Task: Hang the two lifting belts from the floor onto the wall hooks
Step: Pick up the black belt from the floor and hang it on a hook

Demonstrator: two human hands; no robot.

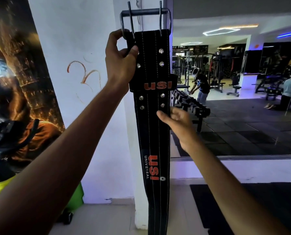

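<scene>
A black lifting belt (pixel 152 133) with red "USI" lettering hangs straight down in front of a white wall corner. Its metal double-prong buckle (pixel 145 16) is at the top, raised near the top of the wall. My left hand (pixel 120 60) grips the belt's upper left edge just below the buckle. My right hand (pixel 174 122) pinches the belt's right edge lower down, thumb on the front. No wall hook shows clearly behind the buckle. Only one belt is in view.
A large poster (pixel 19 82) covers the wall on the left. A mirror (pixel 243 82) on the right reflects the gym, a dumbbell rack (pixel 188 102) and people. A black floor mat (pixel 243 209) lies below the mirror. A green object (pixel 77 194) sits at the poster's foot.
</scene>
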